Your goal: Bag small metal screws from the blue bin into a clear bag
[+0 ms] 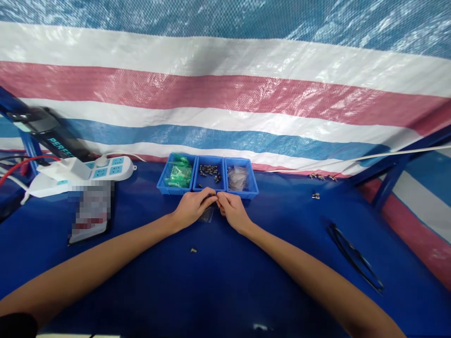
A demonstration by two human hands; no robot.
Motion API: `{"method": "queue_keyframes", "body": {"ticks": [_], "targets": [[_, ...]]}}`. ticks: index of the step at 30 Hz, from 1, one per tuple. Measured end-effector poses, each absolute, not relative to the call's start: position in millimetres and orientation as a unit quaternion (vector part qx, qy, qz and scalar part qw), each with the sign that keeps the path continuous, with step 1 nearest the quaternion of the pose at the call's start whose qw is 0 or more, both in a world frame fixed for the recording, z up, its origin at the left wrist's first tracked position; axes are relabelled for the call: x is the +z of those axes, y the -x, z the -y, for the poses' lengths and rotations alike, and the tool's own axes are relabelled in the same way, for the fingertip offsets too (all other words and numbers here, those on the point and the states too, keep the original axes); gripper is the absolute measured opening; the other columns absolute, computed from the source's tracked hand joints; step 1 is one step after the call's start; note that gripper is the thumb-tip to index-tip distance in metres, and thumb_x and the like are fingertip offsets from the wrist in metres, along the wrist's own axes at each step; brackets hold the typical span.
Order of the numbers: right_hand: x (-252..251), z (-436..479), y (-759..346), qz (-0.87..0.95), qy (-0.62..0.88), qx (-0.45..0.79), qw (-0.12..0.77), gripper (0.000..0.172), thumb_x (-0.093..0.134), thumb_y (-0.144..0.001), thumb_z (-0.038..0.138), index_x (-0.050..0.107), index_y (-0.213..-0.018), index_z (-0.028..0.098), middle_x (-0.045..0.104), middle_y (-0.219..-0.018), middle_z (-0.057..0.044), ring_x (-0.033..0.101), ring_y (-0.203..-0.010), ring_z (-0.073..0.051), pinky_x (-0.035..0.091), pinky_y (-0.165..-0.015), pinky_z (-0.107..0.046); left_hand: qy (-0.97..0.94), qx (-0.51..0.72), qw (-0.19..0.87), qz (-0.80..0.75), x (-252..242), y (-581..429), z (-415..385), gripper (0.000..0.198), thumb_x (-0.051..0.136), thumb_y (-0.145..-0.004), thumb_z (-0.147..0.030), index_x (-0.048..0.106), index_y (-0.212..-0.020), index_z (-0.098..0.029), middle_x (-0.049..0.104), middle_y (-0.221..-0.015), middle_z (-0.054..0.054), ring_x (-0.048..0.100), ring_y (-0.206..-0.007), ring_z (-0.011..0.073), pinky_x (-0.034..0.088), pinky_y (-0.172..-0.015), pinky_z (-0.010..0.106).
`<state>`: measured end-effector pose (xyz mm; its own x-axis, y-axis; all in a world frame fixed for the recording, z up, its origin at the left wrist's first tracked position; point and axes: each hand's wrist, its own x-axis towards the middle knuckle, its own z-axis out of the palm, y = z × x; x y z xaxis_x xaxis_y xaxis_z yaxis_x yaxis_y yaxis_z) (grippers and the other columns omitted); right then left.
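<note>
Head view: my left hand (192,206) and right hand (232,210) meet fingertip to fingertip, pinching a small dark part too tiny to identify, just above a clear bag (207,215) on the bench (225,272), directly before the middle tray (209,174).

Your two arms are bare from the elbows down to the wrists, with no watch, band or glove on either. Your left hand (192,206) and right hand (232,211) carry no rings that can be made out. At the near left corner, a dark sleeve edge (16,325) shows.
</note>
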<state>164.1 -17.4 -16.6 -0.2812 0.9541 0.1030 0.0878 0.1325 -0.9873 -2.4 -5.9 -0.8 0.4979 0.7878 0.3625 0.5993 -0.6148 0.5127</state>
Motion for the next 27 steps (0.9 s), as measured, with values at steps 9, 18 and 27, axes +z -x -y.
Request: {"method": "queue_keyframes", "body": {"ticks": [9,18,27], "targets": [[-15.9,17.9,-165.6,0.631,0.42,0.501,0.418,0.04,0.039,-0.091,0.045,0.041,-0.061,0.018,0.03,-0.05,0.006,0.029,-0.044,-0.007,0.024,-0.045,-0.022,-0.827,0.395,0.137,-0.376,1.7,1.9,8.4,0.022,0.042,-0.094,-0.03,0.058,-0.101,-0.017,0.068,-0.087,0.001,0.065,-0.074,0.0091,0.048,-0.068,0.017],[-15.0,17.7,-166.8,0.639,0.416,0.497,0.414,0.039,0.041,-0.091,0.042,0.042,-0.061,0.018,0.031,-0.049,0.006,0.031,-0.044,-0.007,0.025,-0.046,-0.022,-0.804,0.456,0.115,-0.363,1.8,2.6,13.6,0.019,0.054,-0.088,-0.024,0.064,-0.103,-0.017,0.071,-0.088,0.002,0.055,-0.051,0.0042,0.045,-0.055,0.016],[-16.6,17.3,-165.9,0.653,0.423,0.468,0.419,0.041,0.039,-0.092,0.043,0.044,-0.061,0.018,0.035,-0.048,0.005,0.033,-0.045,-0.008,0.027,-0.047,-0.022,-0.813,0.489,0.097,-0.302,0.9,3.3,9.7,0.013,0.059,-0.085,-0.024,0.063,-0.092,-0.014,0.067,-0.089,0.006,0.061,-0.076,0.0119,0.049,-0.069,0.022]]}}
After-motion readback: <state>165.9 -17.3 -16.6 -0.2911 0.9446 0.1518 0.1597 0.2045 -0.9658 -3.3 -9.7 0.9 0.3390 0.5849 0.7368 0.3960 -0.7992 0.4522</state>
